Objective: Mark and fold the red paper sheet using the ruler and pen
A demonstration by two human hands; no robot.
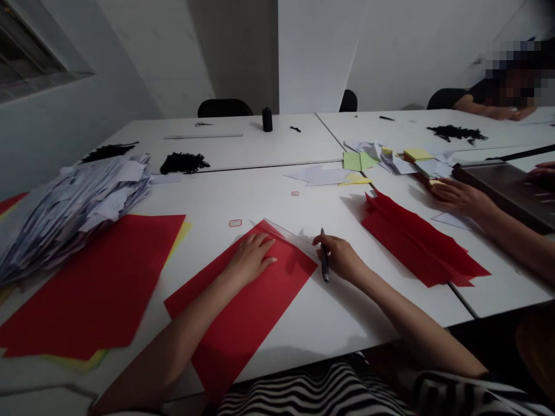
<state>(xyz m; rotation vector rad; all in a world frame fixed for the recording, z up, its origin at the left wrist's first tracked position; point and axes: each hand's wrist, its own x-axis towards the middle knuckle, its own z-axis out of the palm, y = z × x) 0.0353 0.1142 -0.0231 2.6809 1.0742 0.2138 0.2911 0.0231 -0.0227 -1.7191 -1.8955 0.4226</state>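
A red sheet of paper (260, 306) lies slanted on the white table before me. Resting flat on its upper part is my left hand (249, 257), fingers stretched out and apart. A clear strip that looks like a ruler (295, 240) runs along the sheet's far edge, close to my left fingertips. My right hand (342, 255) is closed on a dark pen (325, 268) just past the sheet's right corner. Its fingertips are by the strip's right end; whether they touch it, I cannot tell.
On the left, a heap of white paper strips (99, 196) covers part of a red stack (95, 289). Folded red sheets (416, 240) lie to the right, near another person's hand (463, 199). Black thread bundles (184, 162) and a black spool (267, 119) are farther back.
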